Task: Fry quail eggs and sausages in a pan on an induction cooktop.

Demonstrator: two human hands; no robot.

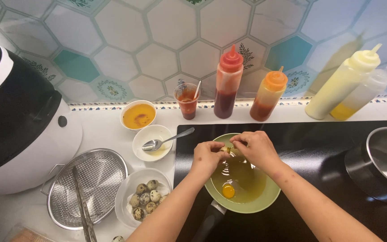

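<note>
From the head camera, the left hand (pixel 207 154) and the right hand (pixel 256 148) are pinching one tiny quail egg (pixel 227 149) between their fingertips, right over the green pan (pixel 272 195) on the black stove (pixel 319 148). One little yolk (pixel 228 191) is already sitting in the oil. A bowl of speckled quail eggs (pixel 145 199) is waiting on the desk (pixel 101 130), so most are not cracked yet. The steel pot (pixel 381 166) is sitting well apart, leaving open room around the pan.

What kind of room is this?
Most likely a home kitchen: a black cooktop holds a green pan with an egg yolk in it, and sauce bottles stand against a tiled wall.
</note>
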